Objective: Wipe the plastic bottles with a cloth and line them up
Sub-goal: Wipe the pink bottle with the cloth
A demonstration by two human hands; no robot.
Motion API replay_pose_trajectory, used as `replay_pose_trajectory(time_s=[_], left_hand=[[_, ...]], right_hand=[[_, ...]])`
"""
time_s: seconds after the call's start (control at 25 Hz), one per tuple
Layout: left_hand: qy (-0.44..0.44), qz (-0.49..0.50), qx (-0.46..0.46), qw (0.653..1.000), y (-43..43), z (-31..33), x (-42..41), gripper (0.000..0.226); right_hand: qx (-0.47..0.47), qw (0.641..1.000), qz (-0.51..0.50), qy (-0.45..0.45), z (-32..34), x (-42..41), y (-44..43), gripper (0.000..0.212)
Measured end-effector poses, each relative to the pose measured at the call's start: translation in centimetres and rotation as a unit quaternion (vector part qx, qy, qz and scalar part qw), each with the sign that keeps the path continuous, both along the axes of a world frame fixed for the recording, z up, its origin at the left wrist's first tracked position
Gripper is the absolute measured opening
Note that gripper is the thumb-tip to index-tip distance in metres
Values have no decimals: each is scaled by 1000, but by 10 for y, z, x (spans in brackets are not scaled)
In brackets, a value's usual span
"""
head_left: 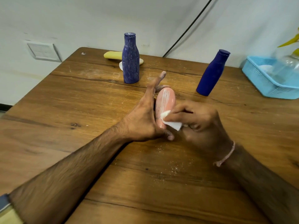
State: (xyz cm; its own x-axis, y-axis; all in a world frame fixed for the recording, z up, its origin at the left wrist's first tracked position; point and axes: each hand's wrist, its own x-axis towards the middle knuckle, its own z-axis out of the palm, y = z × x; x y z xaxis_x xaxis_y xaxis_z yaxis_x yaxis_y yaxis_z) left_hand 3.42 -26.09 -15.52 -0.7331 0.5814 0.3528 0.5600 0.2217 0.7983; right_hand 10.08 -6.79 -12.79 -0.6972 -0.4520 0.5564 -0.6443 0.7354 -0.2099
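White specks [174, 168] lay scattered on the wood table [80, 97] nearest the person. Just beyond, at mid-table, the L hand [145, 122] gripped the pink bottle [166, 101], thumb curled under it, forefinger straight. The bottle showed white streaks down its face. The R hand [200, 122] pinched a white cloth [174, 125] against the bottle's lower part, hiding that end. Farther back stood a streaked blue bottle [131, 62] at left & a clean blue bottle [212, 73] at right, well apart. Behind the streaked one lay a yellow bottle [112, 55], partly hidden. A blue basket [265, 83] sat at the far right edge.
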Motion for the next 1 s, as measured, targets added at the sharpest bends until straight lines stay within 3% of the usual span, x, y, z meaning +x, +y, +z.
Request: replay_pose_trajectory(time_s=[0.24,0.4,0.6,0.8,0.92,1.0], left_hand=[[-18,-13,-13,1000,-1,3,1,157],[-10,-11,-34,999,-1,4,2,158],[-16,1,-40,999,0,3,3,159],[-19,10,-44,999,1,3,1,157],[-27,24,-49,998,2,4,3,158],[-28,27,-52,998,2,5,4,158]], right_hand=[[-34,995,-84,36,7,-25,2,28],[99,993,51,31,3,-10,3,20],[29,994,-102,33,19,-37,-8,28],[164,982,73,51,18,-14,-10,25],[129,989,-43,53,29,-35,-11,28],[155,984,-69,49,27,-36,-20,27]])
